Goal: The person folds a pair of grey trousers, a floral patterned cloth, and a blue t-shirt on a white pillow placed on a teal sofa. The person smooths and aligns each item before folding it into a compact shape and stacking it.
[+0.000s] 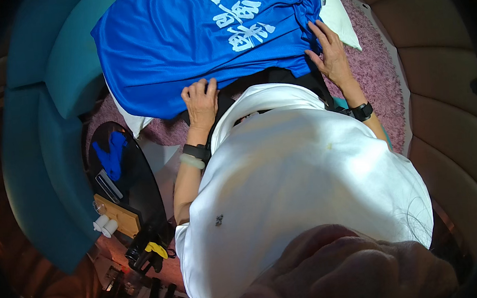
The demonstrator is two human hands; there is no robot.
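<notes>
Tugging unevenly could crease the blue cloth [172, 48], with your right hand [332, 57] spread wide at its edge and your left hand [201, 104] curled, grip unclear.

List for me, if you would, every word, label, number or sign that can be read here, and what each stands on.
Blue cloth: large white characters, clear enough to see, but I won't copy the wording.
White shirt: a small dark mark, too small to tell whether it is lettering.
</notes>
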